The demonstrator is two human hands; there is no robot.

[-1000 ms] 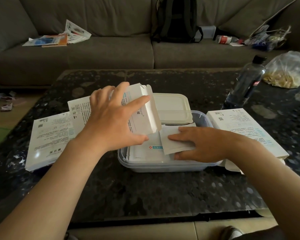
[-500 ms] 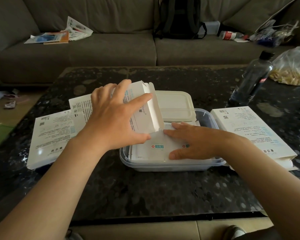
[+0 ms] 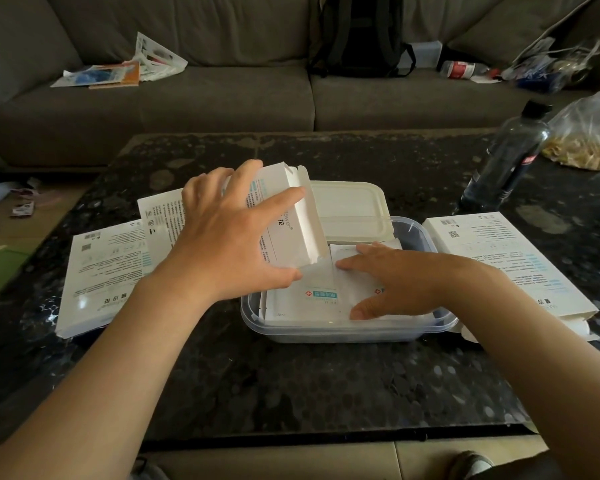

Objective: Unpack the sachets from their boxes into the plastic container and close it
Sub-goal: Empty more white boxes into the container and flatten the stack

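A grey sofa (image 3: 222,98) runs along the far side of the room, with a dark backpack (image 3: 357,36) propped against its back cushions and loose papers (image 3: 118,71) scattered on the left seat. In front of it stands a dark speckled coffee table (image 3: 291,393). Flat white boxes lie on the tabletop: a left box (image 3: 97,271) near the left edge, a second box (image 3: 160,216) overlapping its far corner, and a right box (image 3: 499,258) just beside the container. A clear plastic container (image 3: 343,329) sits in the middle of the table, open, and its cream lid (image 3: 347,206) lies right behind it, overlapping the far rim. Toward the far right of the table stand a dark water bottle (image 3: 510,157) and a clear plastic bag (image 3: 589,136) with something pale yellow inside.

The person's left hand (image 3: 229,237) grips an open box (image 3: 284,216), fingers spread over its top face and thumb underneath, holding it tilted with its opened flap end pointing down over the container. The right hand (image 3: 402,282) lies flat with straight fingers, palm down on the white sachets (image 3: 309,299) stacked inside the container, thumb spread toward the near rim. The topmost sachet's far corner sits right at the box's mouth.
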